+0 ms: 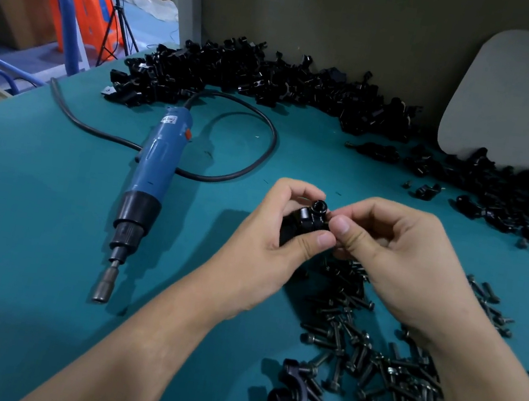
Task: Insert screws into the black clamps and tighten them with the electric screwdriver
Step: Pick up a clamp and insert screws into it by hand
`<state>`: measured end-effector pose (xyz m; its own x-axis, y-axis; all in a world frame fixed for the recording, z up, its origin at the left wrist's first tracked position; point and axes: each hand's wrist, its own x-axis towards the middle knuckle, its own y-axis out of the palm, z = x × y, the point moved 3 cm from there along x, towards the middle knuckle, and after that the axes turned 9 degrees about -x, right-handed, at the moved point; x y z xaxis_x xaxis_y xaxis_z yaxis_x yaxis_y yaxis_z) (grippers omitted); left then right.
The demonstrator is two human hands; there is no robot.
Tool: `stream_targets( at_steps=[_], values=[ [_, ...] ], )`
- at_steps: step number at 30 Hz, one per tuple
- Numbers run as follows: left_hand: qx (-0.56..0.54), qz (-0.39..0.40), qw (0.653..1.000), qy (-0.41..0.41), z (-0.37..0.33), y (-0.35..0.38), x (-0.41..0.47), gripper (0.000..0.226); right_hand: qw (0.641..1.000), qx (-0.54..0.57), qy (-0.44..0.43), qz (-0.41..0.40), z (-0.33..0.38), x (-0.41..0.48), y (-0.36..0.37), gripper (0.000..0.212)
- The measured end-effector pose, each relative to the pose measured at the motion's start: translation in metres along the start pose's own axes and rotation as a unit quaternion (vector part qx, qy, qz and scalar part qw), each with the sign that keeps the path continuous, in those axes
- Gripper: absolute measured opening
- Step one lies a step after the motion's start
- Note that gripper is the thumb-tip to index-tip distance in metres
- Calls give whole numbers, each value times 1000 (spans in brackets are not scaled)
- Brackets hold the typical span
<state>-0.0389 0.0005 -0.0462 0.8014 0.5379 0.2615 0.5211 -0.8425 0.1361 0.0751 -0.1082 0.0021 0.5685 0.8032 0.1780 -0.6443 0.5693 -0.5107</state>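
Observation:
A black clamp (305, 219) is held above the teal table between both hands. My left hand (273, 226) grips its body from the left, thumb below. My right hand (394, 245) pinches it from the right, thumb and forefinger at the screw (319, 206), whose round socket head stands up out of the clamp's top. The blue electric screwdriver (154, 162) lies flat on the table to the left, bit end toward me, untouched. A heap of loose dark screws (378, 367) lies under my right forearm.
Black clamps are piled along the back wall (252, 73) and at the right (515, 202). More clamps (290, 398) lie near the front edge. The screwdriver's black cable (262, 120) loops across the teal mat (28, 215). A grey board (521, 102) leans at back right.

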Motion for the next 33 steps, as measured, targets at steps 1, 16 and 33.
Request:
stream_targets(
  at_steps=[1,16,33],
  values=[
    [14,3,1000,5,-1,0,0,32,1000,2,4,3,-1,0,-1,8],
    [-18,-14,1000,2,3,0,1,22,983,-176,-26,36,-1,0,11,30],
    [-27,-14,1000,2,5,0,2,21,980,-184,-58,46,-1,0,8,19]
  ],
)
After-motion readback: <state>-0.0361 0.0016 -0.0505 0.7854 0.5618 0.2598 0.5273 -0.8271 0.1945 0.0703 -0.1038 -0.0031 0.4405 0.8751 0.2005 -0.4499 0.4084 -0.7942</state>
